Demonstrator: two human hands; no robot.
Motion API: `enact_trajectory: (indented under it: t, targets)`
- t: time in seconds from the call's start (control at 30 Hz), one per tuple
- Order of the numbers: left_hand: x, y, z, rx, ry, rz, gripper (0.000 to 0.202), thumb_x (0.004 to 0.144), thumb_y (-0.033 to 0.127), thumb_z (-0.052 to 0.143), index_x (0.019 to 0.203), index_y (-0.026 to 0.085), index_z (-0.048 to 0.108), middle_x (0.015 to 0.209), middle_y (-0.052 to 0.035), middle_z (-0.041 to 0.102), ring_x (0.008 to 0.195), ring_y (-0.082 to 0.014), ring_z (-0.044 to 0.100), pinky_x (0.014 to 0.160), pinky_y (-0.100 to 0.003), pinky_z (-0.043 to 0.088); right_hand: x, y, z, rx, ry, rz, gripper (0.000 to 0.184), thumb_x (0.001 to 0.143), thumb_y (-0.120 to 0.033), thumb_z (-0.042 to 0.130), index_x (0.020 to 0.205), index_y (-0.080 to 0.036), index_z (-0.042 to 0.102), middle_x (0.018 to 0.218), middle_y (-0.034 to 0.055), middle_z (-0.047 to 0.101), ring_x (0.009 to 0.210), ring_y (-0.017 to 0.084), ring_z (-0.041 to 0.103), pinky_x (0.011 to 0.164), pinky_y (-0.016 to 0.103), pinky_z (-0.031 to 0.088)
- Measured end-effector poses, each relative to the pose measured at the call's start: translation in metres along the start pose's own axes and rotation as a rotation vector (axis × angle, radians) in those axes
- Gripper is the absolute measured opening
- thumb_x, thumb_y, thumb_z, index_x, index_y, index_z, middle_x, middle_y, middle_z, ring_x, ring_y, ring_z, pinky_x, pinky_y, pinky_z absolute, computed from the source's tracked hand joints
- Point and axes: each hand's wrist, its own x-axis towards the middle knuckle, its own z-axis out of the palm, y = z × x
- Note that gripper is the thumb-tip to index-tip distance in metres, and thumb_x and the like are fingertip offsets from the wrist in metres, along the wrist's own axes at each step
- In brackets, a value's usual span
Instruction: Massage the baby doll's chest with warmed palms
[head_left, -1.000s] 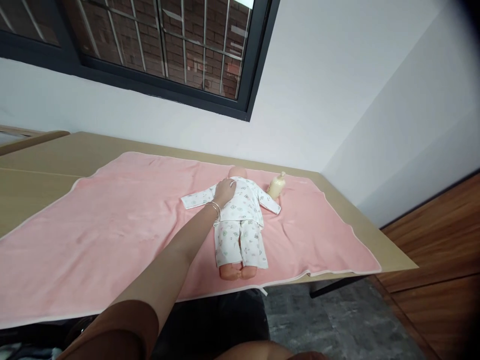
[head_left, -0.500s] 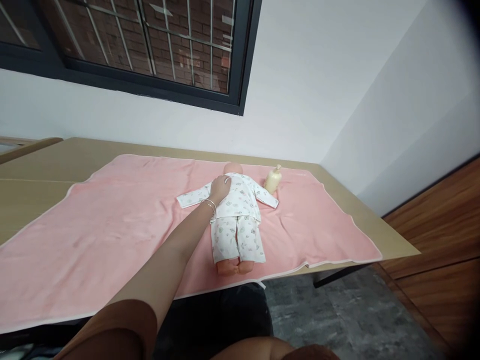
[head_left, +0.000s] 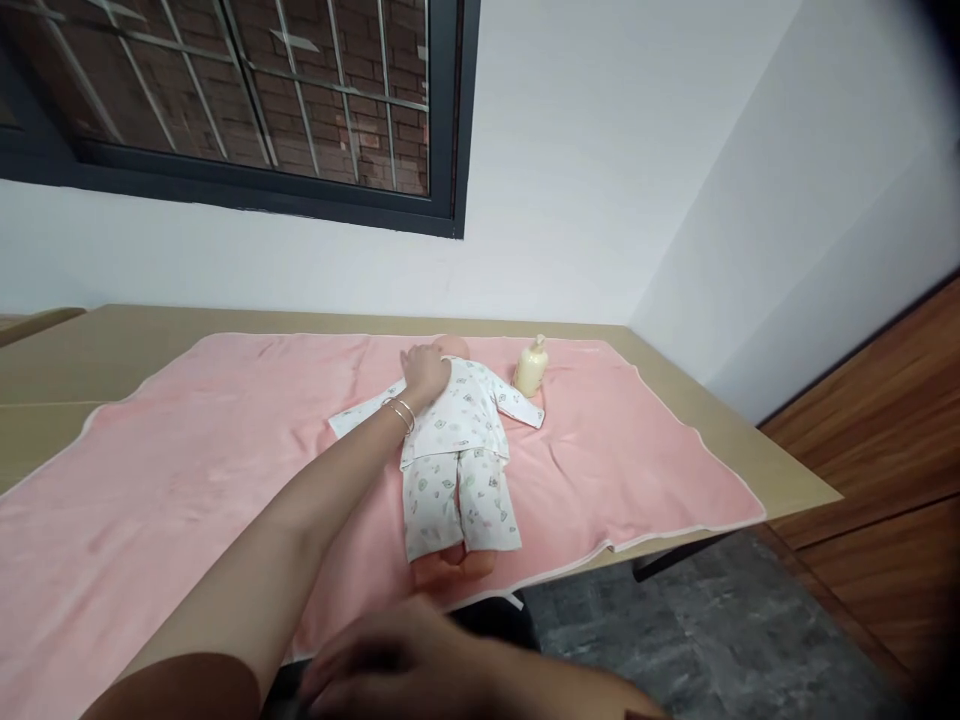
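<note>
Left hand [head_left: 427, 372] on doll [head_left: 463, 415], right hand [head_left: 401, 650] low

Doll's mid-frame on the pink blanket [head_left: 210, 450]. Left: loosely spread over shoulder. Right: blurred, can't tell grip. I'd use a light, flat palm. Feet near table [head_left: 795, 490] edge; bottle [head_left: 531, 370] close by sleeve [head_left: 519, 407]. Most room: frame left.

Left arm [head_left: 285, 525] reaches forward from lower left, slight bend midway. Left hand [head_left: 426, 372] at the far end, back facing up, fingers [head_left: 411, 358] a bit bent, tips partly hidden, grip unclear. Right forearm [head_left: 559, 688] comes in low from the right, pointing left. Right hand [head_left: 397, 655] blurred, looks loosely curled, exact pose unreadable. Hands well apart, left much farther out.
</note>
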Motion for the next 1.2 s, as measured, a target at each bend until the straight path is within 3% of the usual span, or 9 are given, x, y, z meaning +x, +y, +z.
enact_trajectory:
  t: [0.13,0.3,0.43,0.53,0.67,0.83,0.93,1.07,1.2]
  targets:
    - [0.001,0.052,0.008,-0.640,0.064,0.015,0.033,0.091,0.023,0.058,0.119,0.018,0.075,0.137,-0.0127,0.076,0.134,-0.0312,0.067,0.118,-0.044,0.050,-0.048,-0.017,-0.092,-0.037,0.519,-0.107,0.026,0.096,-0.041,0.072,0.116,-0.027,0.082,0.108,0.0044,0.084,0.097,0.023,0.080,0.089,0.038,0.064]
    - [-0.007,0.126,0.032,-1.420,-0.357,-0.390,0.046,0.104,0.044,0.041,0.123,0.014,0.070,0.131,-0.0195,0.077,0.123,-0.0286,0.075,0.105,-0.040,0.058,-0.062,-0.080,-0.247,-0.485,1.139,-0.394,0.027,0.093,-0.029,0.060,0.110,-0.026,0.081,0.120,0.0081,0.083,0.116,0.027,0.077,0.108,0.049,0.061]
    - [-0.017,0.160,0.055,-1.650,-0.515,-0.597,0.058,0.105,0.054,0.038,0.139,0.014,0.064,0.134,-0.0208,0.075,0.120,-0.0284,0.075,0.097,-0.038,0.062,-0.037,-0.098,-0.351,-0.956,1.207,-0.105,0.052,0.084,-0.015,0.049,0.127,-0.019,0.078,0.141,0.0120,0.076,0.143,0.029,0.063,0.129,0.053,0.044]
    - [-0.024,0.169,0.067,-1.730,-0.513,-0.708,0.062,0.106,0.056,0.036,0.140,0.012,0.064,0.134,-0.0215,0.073,0.116,-0.0270,0.075,0.089,-0.034,0.062,-0.021,-0.085,-0.393,-1.050,1.072,0.056,0.068,0.073,-0.007,0.049,0.136,-0.013,0.074,0.151,0.0149,0.070,0.155,0.029,0.053,0.137,0.054,0.030]
    - [-0.031,0.168,0.075,-1.767,-0.540,-0.696,0.059,0.107,0.054,0.034,0.136,0.014,0.066,0.133,-0.0196,0.073,0.111,-0.0266,0.075,0.083,-0.034,0.061,-0.009,-0.061,-0.408,-1.048,0.993,0.087,0.081,0.065,-0.005,0.050,0.144,-0.007,0.069,0.159,0.0182,0.062,0.160,0.029,0.045,0.139,0.054,0.025]
    - [-0.035,0.157,0.073,-1.757,-0.539,-0.731,0.053,0.108,0.051,0.038,0.133,0.014,0.066,0.122,-0.0173,0.075,0.098,-0.0255,0.075,0.082,-0.036,0.061,0.000,-0.054,-0.411,-1.089,1.065,0.151,0.073,0.069,-0.007,0.050,0.140,-0.004,0.070,0.156,0.0226,0.063,0.158,0.033,0.048,0.137,0.056,0.028]
    - [-0.040,0.146,0.061,-1.786,-0.571,-0.764,0.048,0.109,0.047,0.039,0.130,0.013,0.066,0.114,-0.0166,0.076,0.093,-0.0241,0.075,0.084,-0.036,0.062,0.008,-0.055,-0.405,-1.085,1.139,0.073,0.069,0.073,-0.011,0.053,0.140,-0.005,0.069,0.162,0.0231,0.057,0.165,0.036,0.036,0.137,0.060,0.026]
    - [-0.056,0.127,0.024,-1.870,-0.619,-0.726,0.043,0.111,0.040,0.037,0.129,0.015,0.067,0.113,-0.0167,0.077,0.098,-0.0254,0.078,0.094,-0.039,0.064,0.035,-0.050,-0.370,-0.976,1.224,-0.103,0.065,0.081,-0.017,0.052,0.145,-0.017,0.067,0.172,0.0143,0.047,0.166,0.032,0.034,0.137,0.061,0.025]
    - [-0.077,0.110,-0.022,-1.908,-0.499,-0.541,0.043,0.113,0.038,0.037,0.135,0.020,0.069,0.126,-0.0130,0.077,0.117,-0.0262,0.076,0.109,-0.043,0.060,0.074,-0.047,-0.311,-0.977,0.997,-0.139,0.052,0.096,-0.027,0.049,0.144,-0.022,0.068,0.171,0.0118,0.049,0.166,0.032,0.034,0.138,0.062,0.018]
